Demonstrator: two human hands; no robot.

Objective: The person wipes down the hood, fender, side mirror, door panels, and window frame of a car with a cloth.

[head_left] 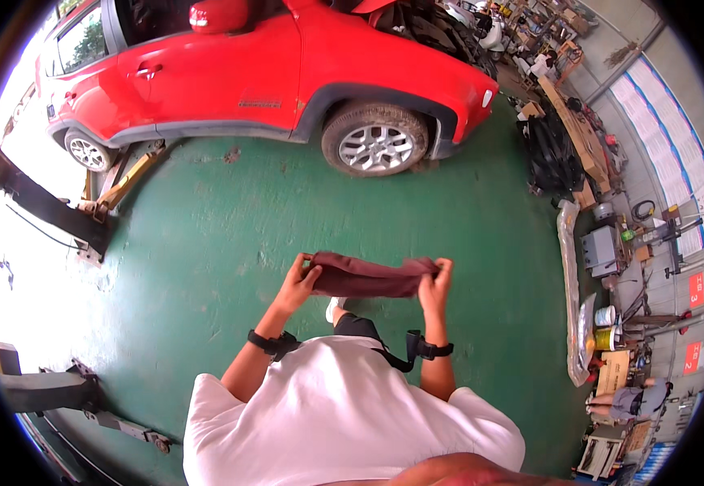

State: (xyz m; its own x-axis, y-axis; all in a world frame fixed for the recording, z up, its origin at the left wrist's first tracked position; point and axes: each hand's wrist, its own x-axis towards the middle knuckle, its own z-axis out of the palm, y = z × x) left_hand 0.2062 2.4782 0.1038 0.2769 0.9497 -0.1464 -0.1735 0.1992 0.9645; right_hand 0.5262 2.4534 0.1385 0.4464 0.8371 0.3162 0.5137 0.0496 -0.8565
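A dark maroon cloth (pixel 372 277) is stretched sideways in front of my body, above the green floor. My left hand (pixel 297 282) grips its left end, thumb on top. At the right end my right hand (pixel 437 283) pinches the cloth between thumb and fingers. The fabric is folded lengthwise and sags a little in the middle. Both wrists carry black straps. Below the cloth, part of one white shoe (pixel 334 308) shows.
A red car (pixel 230 73) stands ahead, its muddy front wheel (pixel 376 139) toward me. Lift arms (pixel 129 174) reach in at left, another (pixel 117 417) lower left. Along the right wall are a long wrapped strip (pixel 570 292), a grey machine (pixel 601 249), buckets and another person (pixel 631 400).
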